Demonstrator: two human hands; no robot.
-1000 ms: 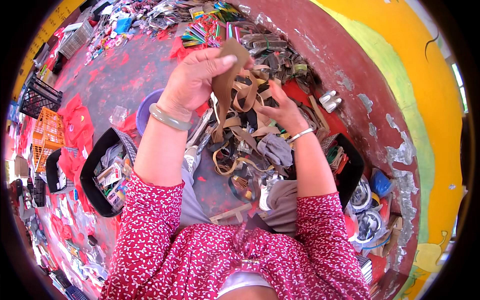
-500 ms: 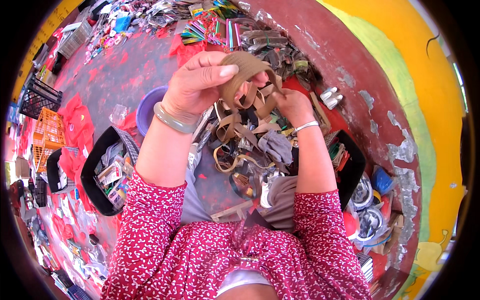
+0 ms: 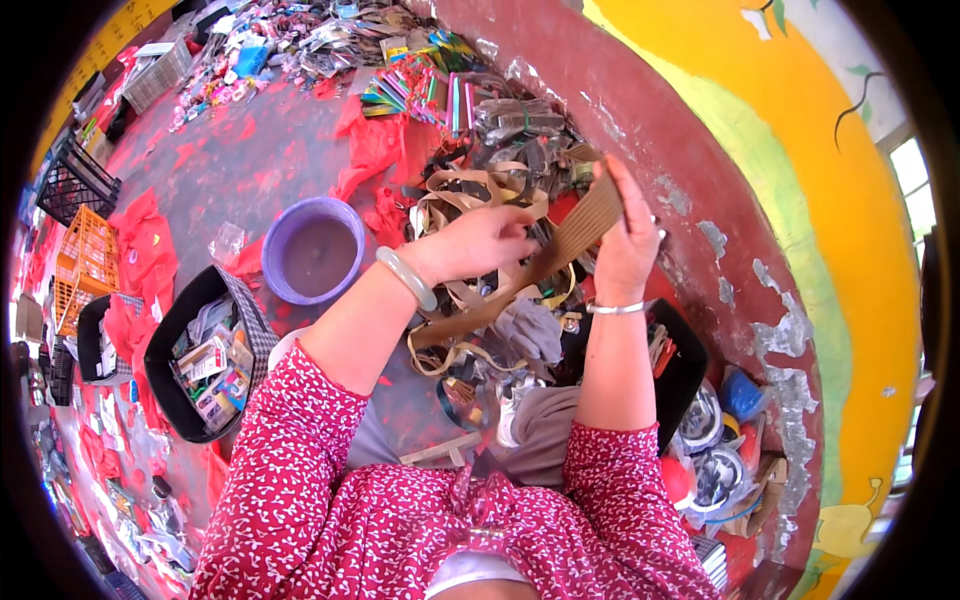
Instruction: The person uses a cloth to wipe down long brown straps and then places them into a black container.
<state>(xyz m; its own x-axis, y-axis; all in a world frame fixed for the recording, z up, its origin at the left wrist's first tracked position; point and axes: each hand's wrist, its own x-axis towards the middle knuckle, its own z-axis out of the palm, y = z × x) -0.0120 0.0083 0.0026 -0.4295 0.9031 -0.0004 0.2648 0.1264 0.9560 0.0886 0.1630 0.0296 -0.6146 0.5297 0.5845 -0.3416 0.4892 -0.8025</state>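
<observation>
A wide brown webbing strap runs slantwise in front of me, its upper end pinched between the thumb and fingers of my right hand. Its lower part trails down left, passing below my left wrist. My left hand is beside the strap's middle, fingers loosely bent and apart, with no firm grip showing. Beneath both hands lies a tangled pile of tan and brown straps. A grey cloth rests on the near part of that pile.
A purple basin with murky liquid stands to the left. Nearer me are a black box of small packages and, on the right, another black box. A peeling red wall base curves along the right. Pens and packets lie far ahead.
The strap, looped between both raised hands before, is now stretched out slantwise. My right hand has moved up and right; my left hand has dropped lower and released its hold. The view has shifted.
</observation>
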